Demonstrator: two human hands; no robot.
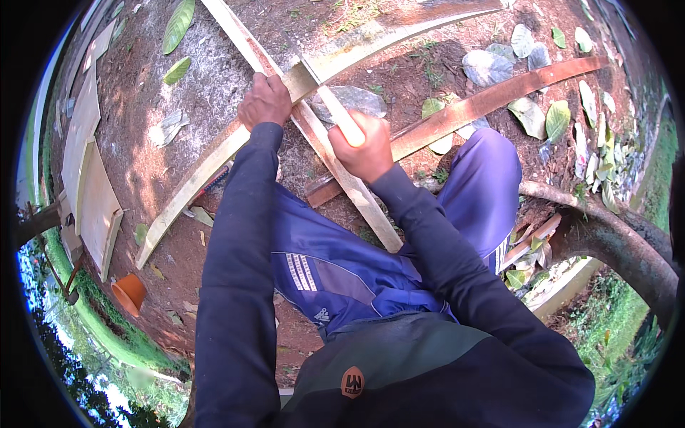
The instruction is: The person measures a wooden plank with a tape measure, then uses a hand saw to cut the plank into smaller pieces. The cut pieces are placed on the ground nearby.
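Observation:
Two long, pale wooden strips cross in front of me on the ground. One strip [349, 187] runs from the upper left down to my legs; the other strip [189, 175] reaches from lower left to upper right. Near the crossing, my left hand [265, 102] is closed over the wood, its fingertips partly hidden. My right hand [362, 146] grips a straight tool [332, 103] with a pale, bar-like body and a narrow dark metal end. That end lies against the wood at the crossing; its exact kind is not clear.
A reddish wooden board [499, 93] lies to the right, among large fallen leaves [489, 68]. At left are flat wooden panels [96, 203] and an orange-brown pot [129, 294] on its side. A thick curved branch [614, 246] stands at right, beside my bent knee.

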